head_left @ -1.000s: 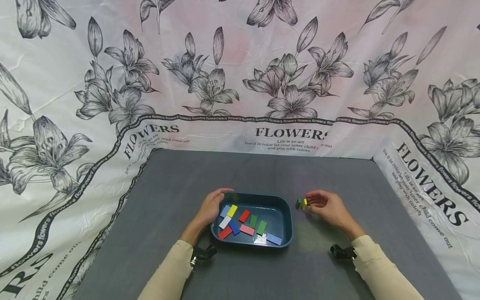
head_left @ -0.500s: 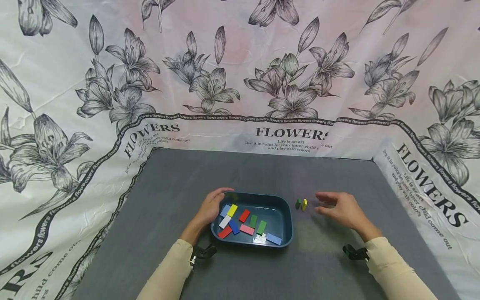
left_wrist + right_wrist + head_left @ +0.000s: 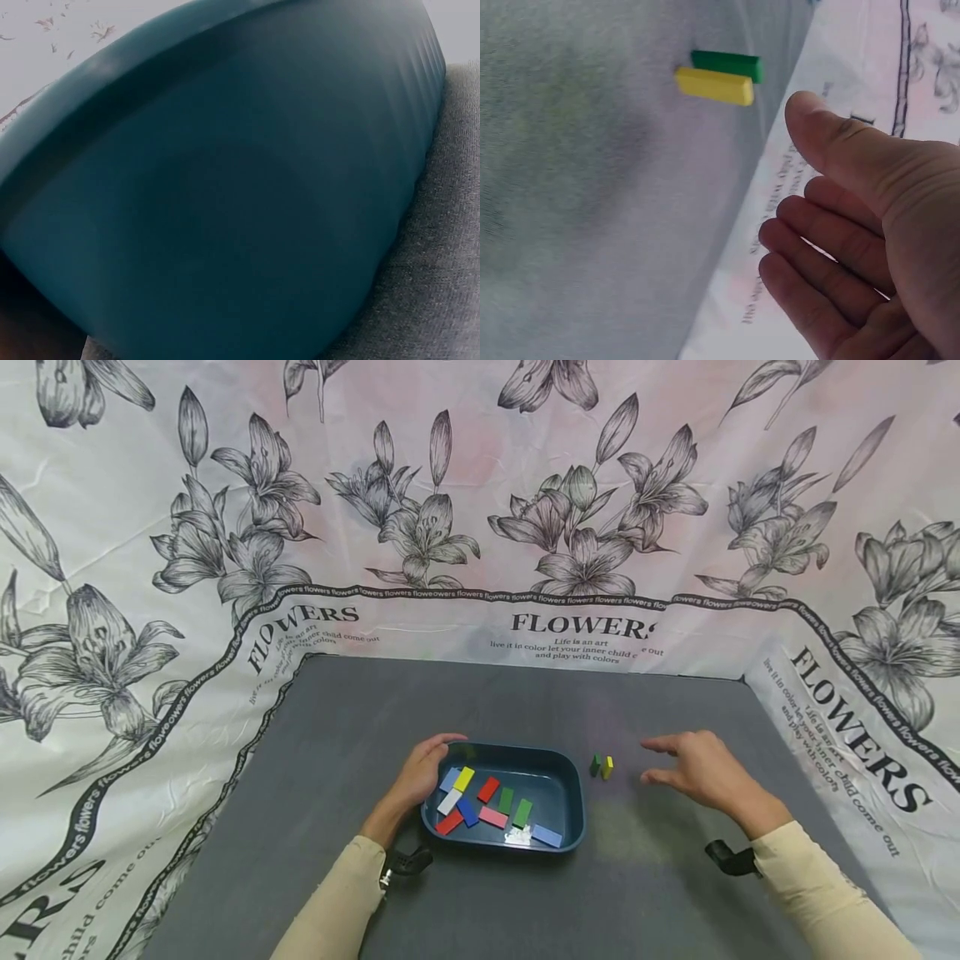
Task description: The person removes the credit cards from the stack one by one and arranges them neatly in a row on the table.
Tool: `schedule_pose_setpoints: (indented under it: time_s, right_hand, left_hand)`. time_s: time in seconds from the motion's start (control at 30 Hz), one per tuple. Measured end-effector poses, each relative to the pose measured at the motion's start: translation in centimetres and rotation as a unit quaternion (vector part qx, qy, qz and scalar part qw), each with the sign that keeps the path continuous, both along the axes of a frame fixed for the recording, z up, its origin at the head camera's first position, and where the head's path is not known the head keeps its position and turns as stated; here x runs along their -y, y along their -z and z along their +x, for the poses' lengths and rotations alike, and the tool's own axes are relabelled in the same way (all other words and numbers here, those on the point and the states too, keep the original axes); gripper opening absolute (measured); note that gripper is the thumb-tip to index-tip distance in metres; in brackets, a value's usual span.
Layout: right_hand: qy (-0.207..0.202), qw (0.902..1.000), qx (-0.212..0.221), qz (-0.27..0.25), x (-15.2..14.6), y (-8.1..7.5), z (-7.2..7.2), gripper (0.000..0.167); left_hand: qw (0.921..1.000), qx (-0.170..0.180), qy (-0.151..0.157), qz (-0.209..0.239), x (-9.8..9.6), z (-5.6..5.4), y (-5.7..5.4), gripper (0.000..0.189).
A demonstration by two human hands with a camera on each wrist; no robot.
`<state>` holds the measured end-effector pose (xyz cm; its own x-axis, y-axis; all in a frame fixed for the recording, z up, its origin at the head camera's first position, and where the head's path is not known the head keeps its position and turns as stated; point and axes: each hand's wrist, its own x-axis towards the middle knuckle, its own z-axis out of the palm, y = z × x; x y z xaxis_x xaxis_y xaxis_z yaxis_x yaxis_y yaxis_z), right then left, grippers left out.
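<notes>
Gray table (image 3: 420, 693), left hand (image 3: 417, 777) touching blue tray (image 3: 551, 789), grip unclear; right hand (image 3: 705, 770) unclenched, near yellow block (image 3: 607, 767), green block (image 3: 596, 765)

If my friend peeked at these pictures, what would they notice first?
Probably the bright blocks in the dark blue tray, with the left hand at its left end. Then the yellow block and green block standing right of it. Big flowers cover the cloth behind.
</notes>
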<state>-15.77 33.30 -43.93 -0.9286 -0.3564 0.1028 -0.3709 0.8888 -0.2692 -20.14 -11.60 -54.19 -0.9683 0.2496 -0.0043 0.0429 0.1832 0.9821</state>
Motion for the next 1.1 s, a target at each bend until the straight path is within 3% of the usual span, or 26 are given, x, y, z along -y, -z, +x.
schedule_pose_setpoints:
  time_s: [0.23,0.47,0.67,0.9,1.1]
  right_hand:
    - [-0.023,0.9994,0.002,0.024,1.5,-2.3,0.2,0.047]
    - [-0.063,0.9973,0.012,0.037,3.7,-3.9,-0.4,0.044]
    - [-0.087,0.9951,0.026,0.04,5.4,-4.6,-0.8,0.044]
    - [-0.13,0.9908,0.023,0.031,7.4,-5.3,-1.1,0.038]
    - [-0.168,0.9852,0.005,0.033,8.6,-5.6,-1.5,0.036]
  left_hand:
    - [0.9998,0.003,0.01,0.019,0.2,-0.1,0.2,0.044]
    - [0.9944,0.018,0.051,0.09,1.0,-0.2,0.8,0.049]
    - [0.9948,0.01,0.067,0.076,1.3,-0.2,1.0,0.051]
    - [0.9957,-0.008,0.055,0.074,1.1,-0.3,1.1,0.05]
    - [0.9963,-0.003,0.05,0.069,1.0,-0.4,1.3,0.049]
